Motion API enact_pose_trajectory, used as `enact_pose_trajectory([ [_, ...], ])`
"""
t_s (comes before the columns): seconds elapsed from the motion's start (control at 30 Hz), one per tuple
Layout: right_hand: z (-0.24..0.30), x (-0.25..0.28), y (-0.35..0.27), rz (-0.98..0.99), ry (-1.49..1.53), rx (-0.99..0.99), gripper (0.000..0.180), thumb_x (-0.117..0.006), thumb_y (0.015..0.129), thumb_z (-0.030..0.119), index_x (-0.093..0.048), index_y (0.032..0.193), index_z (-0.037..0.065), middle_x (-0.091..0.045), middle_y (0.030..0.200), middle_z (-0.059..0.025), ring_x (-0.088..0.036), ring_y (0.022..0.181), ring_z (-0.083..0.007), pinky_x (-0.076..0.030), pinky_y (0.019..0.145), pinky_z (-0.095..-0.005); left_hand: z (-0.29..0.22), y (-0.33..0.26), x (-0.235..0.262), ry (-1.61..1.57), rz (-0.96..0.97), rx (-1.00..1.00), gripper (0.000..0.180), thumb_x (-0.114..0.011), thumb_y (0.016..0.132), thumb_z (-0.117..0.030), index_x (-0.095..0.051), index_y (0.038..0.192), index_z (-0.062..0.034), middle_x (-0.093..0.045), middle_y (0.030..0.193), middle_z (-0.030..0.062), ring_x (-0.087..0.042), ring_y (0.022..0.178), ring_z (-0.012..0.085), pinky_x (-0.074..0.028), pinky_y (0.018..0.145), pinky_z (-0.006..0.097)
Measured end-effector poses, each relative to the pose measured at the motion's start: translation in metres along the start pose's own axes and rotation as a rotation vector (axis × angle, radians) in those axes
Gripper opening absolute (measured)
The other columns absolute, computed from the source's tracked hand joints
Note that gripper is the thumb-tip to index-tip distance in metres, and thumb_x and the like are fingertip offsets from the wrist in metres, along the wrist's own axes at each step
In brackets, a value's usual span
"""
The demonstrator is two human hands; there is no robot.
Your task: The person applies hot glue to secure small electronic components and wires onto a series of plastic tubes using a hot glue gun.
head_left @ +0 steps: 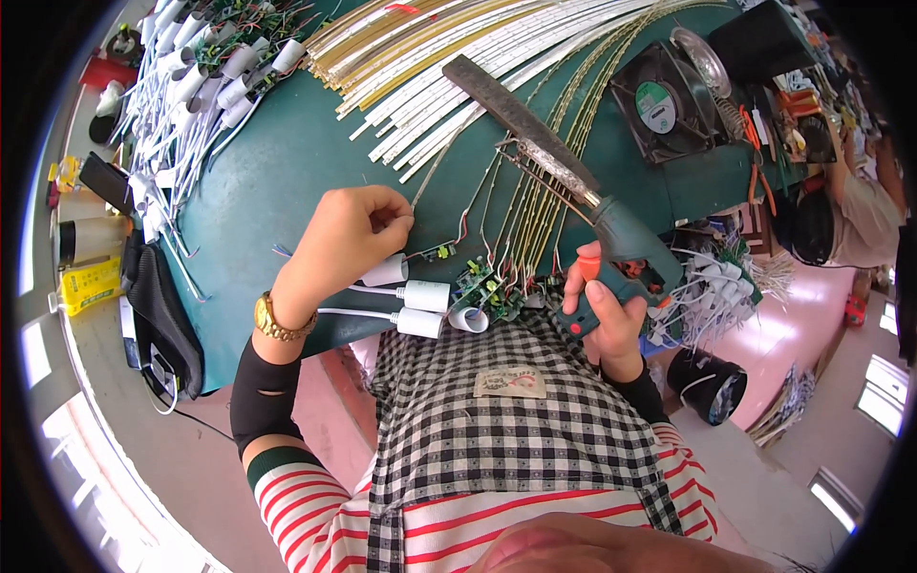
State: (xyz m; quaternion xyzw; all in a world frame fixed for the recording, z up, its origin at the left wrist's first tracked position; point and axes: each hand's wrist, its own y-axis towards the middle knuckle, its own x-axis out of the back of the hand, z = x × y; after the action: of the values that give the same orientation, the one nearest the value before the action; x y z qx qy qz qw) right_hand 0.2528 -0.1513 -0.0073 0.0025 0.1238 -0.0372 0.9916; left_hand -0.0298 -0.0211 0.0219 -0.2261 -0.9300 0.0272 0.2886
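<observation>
My left hand, a gold watch at its wrist, has its fingers pinched at the lower end of a thin, pale LED strip. Below those fingers a small green circuit board trails a wire. My right hand grips a soldering gun with a dark green body and orange trigger. Its long, blackened metal barrel slants up and left over the strips. Between my hands lie more circuit boards, wired to several thin strips. White plastic sleeves with cables rest at the table's near edge.
LED strips fan across the back of the green table. Bundled white cables and sleeves pile at left, beside a black bag. A square black fan stands back right; more boards lie right. Another person sits beyond.
</observation>
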Motion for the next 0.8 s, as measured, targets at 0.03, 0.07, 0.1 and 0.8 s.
enact_pose_trajectory([
  [0.03, 0.000, 0.000, 0.000, 0.012, 0.024, -0.004, 0.033, -0.058, 0.089, 0.006, -0.052, 0.121, 0.000, -0.061, 0.084, -0.0114, -0.059, 0.064, -0.0147, -0.048, 0.060, -0.0277, 0.000, 0.001, -0.002, 0.013, 0.036, 0.078, 0.009, -0.067, 0.076, -0.006, -0.064, 0.080, 0.0013, -0.065, 0.073, 0.0102, -0.061, 0.063, 0.0199, -0.050, 0.062, 0.031],
  [0.07, 0.000, 0.000, -0.001, 0.007, 0.025, -0.002, 0.033, -0.058, 0.089, 0.006, -0.052, 0.121, 0.000, -0.061, 0.084, -0.0114, -0.059, 0.064, -0.0147, -0.048, 0.060, -0.0277, 0.001, 0.002, -0.003, 0.015, 0.040, 0.075, 0.009, -0.067, 0.076, -0.006, -0.064, 0.080, 0.0013, -0.065, 0.073, 0.0102, -0.061, 0.063, 0.0199, -0.050, 0.062, 0.031],
  [0.1, 0.000, 0.000, -0.001, 0.011, 0.014, 0.006, 0.032, -0.058, 0.089, 0.006, -0.052, 0.121, 0.000, -0.062, 0.085, -0.0114, -0.059, 0.064, -0.0146, -0.048, 0.060, -0.0274, 0.003, 0.002, -0.005, 0.115, -0.034, -0.001, 0.009, -0.067, 0.076, -0.006, -0.064, 0.081, 0.0009, -0.064, 0.073, 0.0101, -0.062, 0.065, 0.0220, -0.050, 0.063, 0.032],
  [0.8, -0.001, 0.001, -0.010, -0.002, 0.025, -0.015, 0.033, -0.058, 0.090, 0.004, -0.053, 0.122, -0.001, -0.063, 0.086, -0.0110, -0.060, 0.066, -0.0140, -0.049, 0.062, -0.0271, 0.021, 0.024, 0.005, 0.460, -0.246, -0.119, 0.007, -0.064, 0.076, -0.010, -0.062, 0.080, -0.0043, -0.061, 0.074, 0.0133, -0.061, 0.068, 0.0320, -0.048, 0.063, 0.042],
])
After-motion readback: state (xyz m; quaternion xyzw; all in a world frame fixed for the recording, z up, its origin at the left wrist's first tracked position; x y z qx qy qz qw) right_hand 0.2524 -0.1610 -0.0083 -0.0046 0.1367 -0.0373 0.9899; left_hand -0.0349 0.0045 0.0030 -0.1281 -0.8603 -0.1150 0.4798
